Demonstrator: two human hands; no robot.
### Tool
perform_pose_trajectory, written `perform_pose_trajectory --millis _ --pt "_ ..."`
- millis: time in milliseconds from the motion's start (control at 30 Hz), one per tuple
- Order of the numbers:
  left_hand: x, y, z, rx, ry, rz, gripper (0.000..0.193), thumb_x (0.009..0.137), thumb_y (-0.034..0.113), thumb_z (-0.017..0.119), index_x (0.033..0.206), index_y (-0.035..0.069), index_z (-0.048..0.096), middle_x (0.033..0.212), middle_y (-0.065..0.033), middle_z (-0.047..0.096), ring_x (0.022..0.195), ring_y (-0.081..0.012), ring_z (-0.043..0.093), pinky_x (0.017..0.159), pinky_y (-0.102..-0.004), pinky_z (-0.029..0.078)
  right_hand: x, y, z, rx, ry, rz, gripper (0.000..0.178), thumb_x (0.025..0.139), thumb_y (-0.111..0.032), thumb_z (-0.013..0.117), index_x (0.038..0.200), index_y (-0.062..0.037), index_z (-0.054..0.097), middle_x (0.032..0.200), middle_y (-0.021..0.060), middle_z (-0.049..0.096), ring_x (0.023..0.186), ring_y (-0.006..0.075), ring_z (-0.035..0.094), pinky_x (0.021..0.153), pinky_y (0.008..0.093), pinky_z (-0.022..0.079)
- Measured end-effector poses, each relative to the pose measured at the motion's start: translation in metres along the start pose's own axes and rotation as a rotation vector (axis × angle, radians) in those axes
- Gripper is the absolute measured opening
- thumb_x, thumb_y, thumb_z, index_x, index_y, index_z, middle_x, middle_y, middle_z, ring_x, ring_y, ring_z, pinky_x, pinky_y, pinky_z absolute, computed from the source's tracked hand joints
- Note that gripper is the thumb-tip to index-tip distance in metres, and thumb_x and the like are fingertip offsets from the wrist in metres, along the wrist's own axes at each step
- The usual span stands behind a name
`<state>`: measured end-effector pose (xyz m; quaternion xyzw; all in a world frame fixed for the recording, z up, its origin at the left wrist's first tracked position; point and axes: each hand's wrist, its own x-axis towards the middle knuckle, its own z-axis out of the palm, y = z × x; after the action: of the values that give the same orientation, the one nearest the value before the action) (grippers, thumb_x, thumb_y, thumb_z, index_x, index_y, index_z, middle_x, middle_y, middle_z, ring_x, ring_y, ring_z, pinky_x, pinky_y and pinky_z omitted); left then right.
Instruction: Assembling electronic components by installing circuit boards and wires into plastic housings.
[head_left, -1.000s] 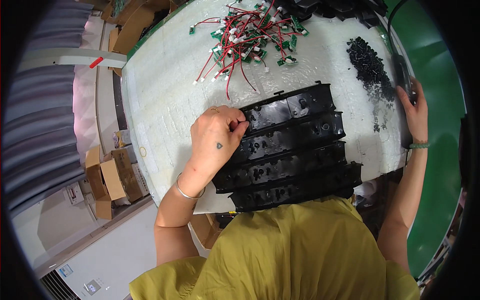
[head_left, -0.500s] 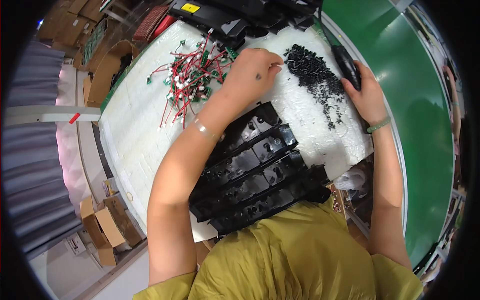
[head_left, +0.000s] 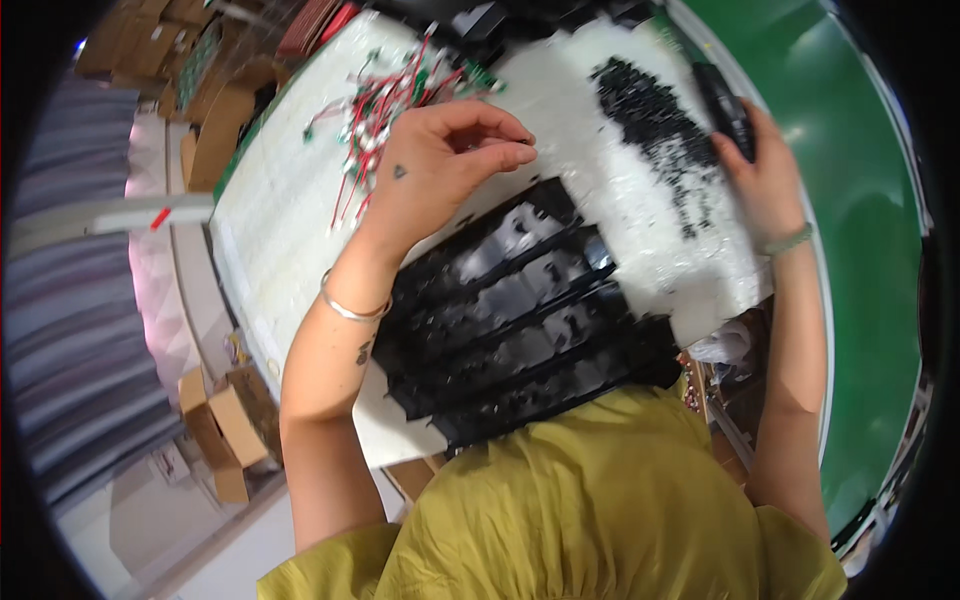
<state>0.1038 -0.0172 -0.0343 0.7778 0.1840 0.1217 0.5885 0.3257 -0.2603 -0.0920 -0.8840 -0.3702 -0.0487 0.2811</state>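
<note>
Nearest you, the stack of black plastic trays [head_left: 520, 320] lies just under your left wrist, no longer under your fingers: a second ago your left hand [head_left: 440, 165] was pressing on the top tray's near corner, and it has since lifted off and travelled out over the white foam sheet [head_left: 280, 230]. Now its fingertips [head_left: 515, 150] are drawn together as if pinching something tiny, though you cannot tell what, if anything, sits between them. Just beyond that pinch lies the tangle of red and white wire leads [head_left: 385, 105]. To the right of it spreads the heap of small black parts [head_left: 655, 130], and your right hand [head_left: 765, 180] is wrapped around a black handheld tool [head_left: 725, 100] at the heap's far edge, as before.
</note>
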Motion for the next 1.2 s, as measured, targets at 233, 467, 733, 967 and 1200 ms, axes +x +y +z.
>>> perform_pose_trajectory --millis 233,467,733,967,1200 --pt "-0.117 -0.002 -0.026 0.268 0.256 -0.154 0.012 0.074 0.002 0.07 0.086 0.002 0.068 0.079 -0.0042 0.067 0.074 -0.0101 0.061 0.065 -0.0229 0.047 0.007 0.01 0.0 -0.006 -0.058 0.005 0.051 0.082 -0.03 0.065 0.12 0.0002 0.051 0.098 0.0179 0.064 0.087 0.0238 0.063 0.078 0.0299 0.047" --pt "-0.169 -0.009 0.001 0.832 0.147 0.109 0.011 0.066 0.002 0.07 0.074 0.005 0.064 0.08 -0.0026 0.065 0.073 -0.0207 0.059 0.062 -0.0297 0.05 0.006 0.02 0.003 -0.038 -0.069 -0.034 0.054 0.084 -0.034 0.064 0.123 0.0 0.05 0.101 0.0183 0.063 0.088 0.0228 0.062 0.078 0.0295 0.047" --pt "-0.163 -0.009 0.011 0.859 0.104 0.067 0.009 0.068 0.0 0.066 0.074 0.004 0.062 0.079 -0.0041 0.063 0.076 -0.0222 0.057 0.06 -0.0312 0.05 0.006 0.017 0.002 -0.045 -0.063 -0.017 0.054 0.083 -0.035 0.064 0.123 -0.0003 0.05 0.099 0.0181 0.063 0.087 0.0227 0.062 0.077 0.0296 0.047" --pt "-0.161 -0.008 0.018 0.915 0.168 -0.007 0.007 0.069 0.0 0.064 0.074 0.004 0.06 0.075 -0.0071 0.058 0.074 -0.0254 0.055 0.058 -0.035 0.049 0.005 0.016 0.0 -0.038 -0.092 0.022 0.055 0.083 -0.037 0.064 0.121 -0.0003 0.051 0.098 0.018 0.063 0.087 0.0227 0.062 0.077 0.0295 0.047" --pt "-0.16 -0.001 0.021 1.0 0.19 -0.09 0.008 0.069 0.004 0.068 0.075 0.005 0.061 0.072 -0.0076 0.056 0.073 -0.0252 0.054 0.057 -0.036 0.047 0.006 0.017 0.004 -0.014 -0.072 0.01 0.055 0.082 -0.036 0.065 0.122 0.0003 0.051 0.099 0.0179 0.063 0.087 0.0221 0.062 0.078 0.0294 0.047"
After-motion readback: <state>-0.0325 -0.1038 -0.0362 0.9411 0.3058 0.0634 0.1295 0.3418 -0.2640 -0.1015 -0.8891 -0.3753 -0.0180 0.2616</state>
